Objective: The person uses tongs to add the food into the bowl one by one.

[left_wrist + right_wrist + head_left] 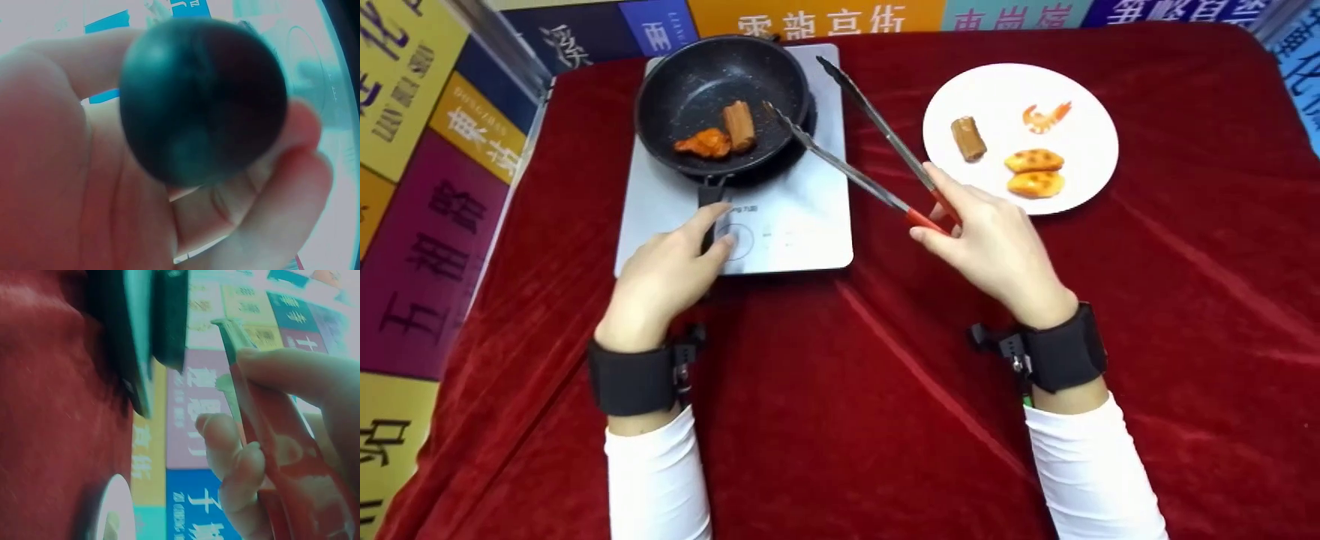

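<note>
My left hand [667, 270] grips the black handle [202, 101] of a frying pan [690, 82], its fingers curled round it. Inside the pan lie a ridged brown roll-shaped piece [739, 126] and an orange-brown piece of food [703, 143], side by side. In my right hand [997, 240] is a pair of metal tongs [859, 176] with red grips [292, 461]. The tongs' arms are spread wide with nothing between them. One tip overlaps the pan near the brown piece in the head view; the other is past the pan's right side.
The pan sits on a silver induction cooker [810, 232]. To the right, a white plate [1080, 180] bears a shrimp [1046, 118], another brown piece [968, 139] and two yellow spotted pieces [1035, 172]. Red cloth [870, 390] covers the table, with printed panels [840, 19] behind.
</note>
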